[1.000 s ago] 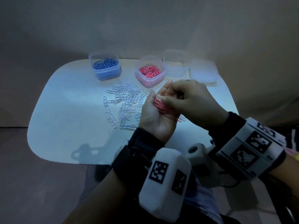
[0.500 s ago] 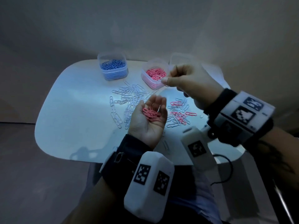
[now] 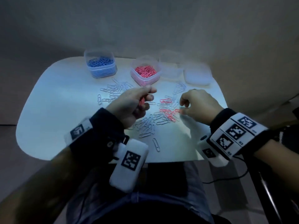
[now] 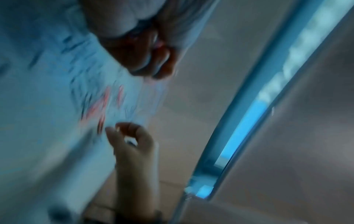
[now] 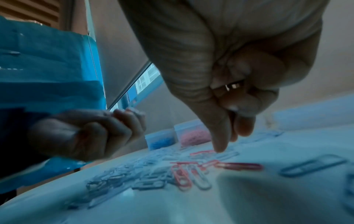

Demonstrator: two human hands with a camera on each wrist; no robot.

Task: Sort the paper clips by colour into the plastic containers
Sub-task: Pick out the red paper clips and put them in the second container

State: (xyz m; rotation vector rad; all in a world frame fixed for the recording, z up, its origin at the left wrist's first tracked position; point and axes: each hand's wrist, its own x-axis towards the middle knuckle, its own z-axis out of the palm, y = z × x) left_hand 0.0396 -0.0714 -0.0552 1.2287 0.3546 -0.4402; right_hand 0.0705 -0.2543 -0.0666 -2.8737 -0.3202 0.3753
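Note:
My left hand [image 3: 145,97] hovers over the table's middle, curled round a bunch of pink paper clips [image 3: 142,101]. My right hand [image 3: 182,107] is low at the right, with thumb and forefinger apart. Its thumb tip [image 5: 220,149] touches one of the loose pink clips [image 3: 168,110] mixed with white clips [image 3: 145,125]. At the back stand a blue-clip container [image 3: 101,65], a pink-clip container [image 3: 145,71] and an empty clear container [image 3: 171,67]. The left wrist view is blurred.
A clear lid [image 3: 197,75] lies at the back right. A second spread of white clips [image 3: 116,91] lies behind my left hand, and one white clip [image 3: 156,144] lies alone near the front edge. The small white table [image 3: 56,102] has rounded corners.
My left hand has turned from palm-up to closed round the pink clips. My right hand has dropped from near the pink container to the loose pink clips on the right.

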